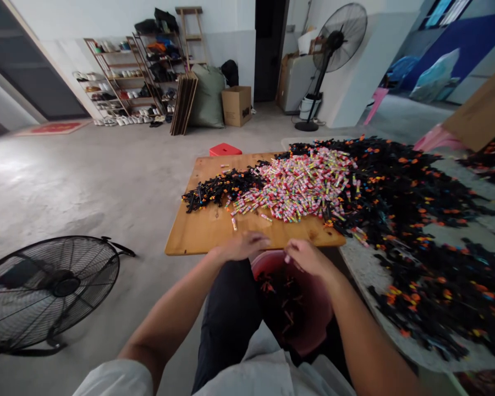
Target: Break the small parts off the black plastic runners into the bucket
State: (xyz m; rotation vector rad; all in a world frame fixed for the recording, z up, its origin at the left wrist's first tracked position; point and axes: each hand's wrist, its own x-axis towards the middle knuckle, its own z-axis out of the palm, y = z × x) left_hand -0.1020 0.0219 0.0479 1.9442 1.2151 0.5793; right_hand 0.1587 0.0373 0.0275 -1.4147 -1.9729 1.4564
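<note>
Pink plastic tub (315, 313) stood below the bare right hand (307, 257), bare left hand (245, 246) nearby; their grips were unclear.

soft daylight, glare on left floor (20, 176), hands (307, 257) blurred.

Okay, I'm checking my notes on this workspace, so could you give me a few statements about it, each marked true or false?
1. The right hand is above the reddish tub. True.
2. The black pieces lie only on the wooden table. False: many also cover the grey surface to its right.
3. The red stool is beyond the table's far edge. True.
4. The cardboard box by the wall is left of the green sack. False: it is on the sack's right.
5. The pink-and-white tubes are heaped on the wooden table. True.
</note>
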